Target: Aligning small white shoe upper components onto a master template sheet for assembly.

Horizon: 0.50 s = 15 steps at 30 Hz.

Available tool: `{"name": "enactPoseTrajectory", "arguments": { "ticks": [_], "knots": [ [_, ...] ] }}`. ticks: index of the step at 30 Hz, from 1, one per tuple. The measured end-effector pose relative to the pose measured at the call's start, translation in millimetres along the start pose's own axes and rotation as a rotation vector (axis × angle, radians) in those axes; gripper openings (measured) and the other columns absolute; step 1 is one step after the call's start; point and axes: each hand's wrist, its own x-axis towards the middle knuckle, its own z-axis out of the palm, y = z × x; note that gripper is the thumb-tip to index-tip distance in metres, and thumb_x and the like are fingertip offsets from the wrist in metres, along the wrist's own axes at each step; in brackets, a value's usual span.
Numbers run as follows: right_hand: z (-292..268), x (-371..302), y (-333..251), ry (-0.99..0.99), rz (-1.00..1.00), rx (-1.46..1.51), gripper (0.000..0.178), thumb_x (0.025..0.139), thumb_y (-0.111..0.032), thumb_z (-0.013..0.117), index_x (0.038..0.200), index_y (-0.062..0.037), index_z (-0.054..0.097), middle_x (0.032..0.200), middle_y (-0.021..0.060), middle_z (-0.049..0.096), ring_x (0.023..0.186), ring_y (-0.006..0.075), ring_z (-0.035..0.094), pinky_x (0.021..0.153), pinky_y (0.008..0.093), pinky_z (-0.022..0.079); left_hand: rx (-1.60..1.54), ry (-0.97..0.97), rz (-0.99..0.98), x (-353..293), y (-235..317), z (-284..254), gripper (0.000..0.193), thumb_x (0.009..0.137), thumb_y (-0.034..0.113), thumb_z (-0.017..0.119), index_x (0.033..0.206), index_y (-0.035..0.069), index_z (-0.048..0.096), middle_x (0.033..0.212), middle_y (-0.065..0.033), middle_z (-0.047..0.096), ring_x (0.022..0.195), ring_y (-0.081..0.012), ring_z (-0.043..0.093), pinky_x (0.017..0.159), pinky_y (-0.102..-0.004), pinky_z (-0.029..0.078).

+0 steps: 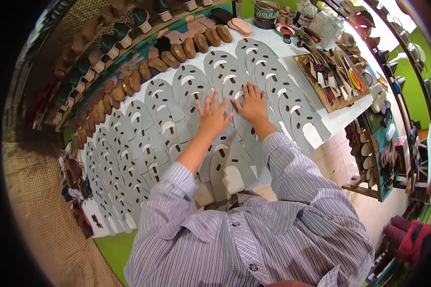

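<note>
Grey U-shaped shoe upper pieces (156,87) lie in overlapping rows across the white table (330,125). Each bears small dark brown patches, and pale gaps show inside their curves. My left hand (212,116) rests palm down on the pieces near the middle, its fingers spread. Just to its right, my right hand (251,104) also lies flat on them, fingers stretched out toward the far side. Neither hand grips anything. My forearms and sleeves hide some of the nearest pieces.
Brown shoe lasts (170,59) line the table's far left edge. At the right, a wooden board (331,106) carries leather scraps and scissors (355,80). A can (265,15) and pinkish insoles (240,26) stand at the back. Shelves of footwear flank both sides.
</note>
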Motion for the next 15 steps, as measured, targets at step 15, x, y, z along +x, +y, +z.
{"name": "enactPoseTrajectory", "arguments": {
  "ticks": [15],
  "knots": [
    [2,-1,4,-0.01,-0.025,-0.076,0.072,0.085,-0.058,0.04,0.138,-0.0095,0.031,0.144,0.0082,0.028,0.134,0.0255,0.022,0.106,0.0528,0.016,0.015,-0.119,-0.501,-261,-17,-63,0.054,0.073,0.031,0.067,0.122,0.019,0.05,0.143,-0.0175,0.02,0.13,-0.0394,0.02,0.101,-0.0643,0.009]
  ]
}}
